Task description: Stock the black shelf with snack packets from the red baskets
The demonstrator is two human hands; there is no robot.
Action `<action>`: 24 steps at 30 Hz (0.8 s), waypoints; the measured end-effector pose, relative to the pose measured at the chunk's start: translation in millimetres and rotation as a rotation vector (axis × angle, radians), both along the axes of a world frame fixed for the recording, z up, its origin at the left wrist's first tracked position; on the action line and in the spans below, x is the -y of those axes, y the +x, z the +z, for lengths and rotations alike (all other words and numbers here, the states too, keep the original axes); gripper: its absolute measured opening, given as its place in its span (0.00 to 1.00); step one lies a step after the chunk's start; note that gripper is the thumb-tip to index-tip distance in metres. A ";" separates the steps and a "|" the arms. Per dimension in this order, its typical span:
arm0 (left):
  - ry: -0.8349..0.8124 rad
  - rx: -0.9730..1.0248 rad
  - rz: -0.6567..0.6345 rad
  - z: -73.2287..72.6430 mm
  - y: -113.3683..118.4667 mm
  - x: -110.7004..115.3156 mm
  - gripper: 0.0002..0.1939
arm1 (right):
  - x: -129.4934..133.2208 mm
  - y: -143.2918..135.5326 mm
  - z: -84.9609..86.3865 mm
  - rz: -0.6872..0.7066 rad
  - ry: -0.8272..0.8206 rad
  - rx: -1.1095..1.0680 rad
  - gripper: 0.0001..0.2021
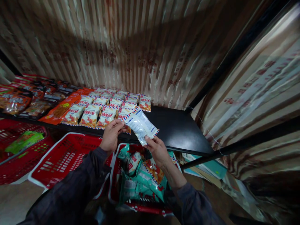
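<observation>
Between both hands I hold a small white snack bag [142,125], its printed back turned up and striped edges showing. My left hand [112,135] pinches its upper left corner. At the lower right end, my right hand [156,149] grips it between thumb and fingers. The bag is over the front edge of a black shelf [173,126]. Just behind it stand rows of matching white snack bags [90,113] with red lettering. Below my hands, a red basket [113,187] with a white rim holds teal snack bags [144,179] and some white ones.
Orange snack bags [59,107] and dark-and-orange packets [15,100] lie along the shelf's left. A second red basket [67,156] and a third red basket [28,159] stand below. Black posts [211,78] and a corrugated wrapped wall [140,47] bound the shelf. Flat teal boxes [208,165] lie beneath, right.
</observation>
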State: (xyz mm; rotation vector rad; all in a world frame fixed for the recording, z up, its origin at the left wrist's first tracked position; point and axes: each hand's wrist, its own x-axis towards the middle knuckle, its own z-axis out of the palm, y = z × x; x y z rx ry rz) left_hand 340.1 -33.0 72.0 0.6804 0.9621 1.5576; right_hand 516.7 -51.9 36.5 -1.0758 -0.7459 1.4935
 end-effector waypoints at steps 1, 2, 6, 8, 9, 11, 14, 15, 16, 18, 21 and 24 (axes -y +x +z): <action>0.010 0.000 0.012 2.2 -1.3 0.1 0.13 | 1.3 -0.5 -0.6 0.028 -0.019 0.020 0.18; 0.019 -0.003 0.019 4.3 -2.6 0.3 0.12 | 2.8 -1.0 -1.1 0.063 -0.035 0.036 0.18; 0.050 -0.027 0.018 9.7 -5.4 1.8 0.12 | 7.9 -2.8 -2.4 0.228 -0.025 0.071 0.18; 0.059 -0.047 0.025 11.5 -4.8 3.4 0.12 | 9.3 -2.6 -3.2 0.278 -0.020 0.077 0.17; 0.061 -0.057 0.029 12.5 -4.1 4.5 0.12 | 9.6 -2.3 -3.7 0.291 -0.030 0.079 0.16; 0.067 -0.077 0.036 14.8 -2.0 7.0 0.12 | 9.8 -1.3 -4.9 0.306 -0.064 0.074 0.16; 0.087 -0.106 0.046 18.3 0.9 10.5 0.11 | 9.5 -0.4 -6.8 0.323 -0.103 0.060 0.18; 0.094 -0.117 0.049 19.2 1.5 11.3 0.11 | 9.5 -0.4 -7.3 0.322 -0.108 0.054 0.18; 0.098 -0.127 0.051 19.8 2.0 12.0 0.10 | 9.6 -0.6 -7.7 0.321 -0.110 0.049 0.18; 0.105 -0.148 0.057 20.5 2.5 13.1 0.10 | 10.1 -1.3 -8.2 0.321 -0.106 0.040 0.18; 0.120 -0.172 0.053 20.8 2.7 14.3 0.09 | 10.7 -2.0 -8.9 0.341 -0.101 0.028 0.18; 0.124 -0.193 0.037 20.7 2.6 15.8 0.09 | 10.5 -1.6 -10.4 0.360 -0.096 0.025 0.18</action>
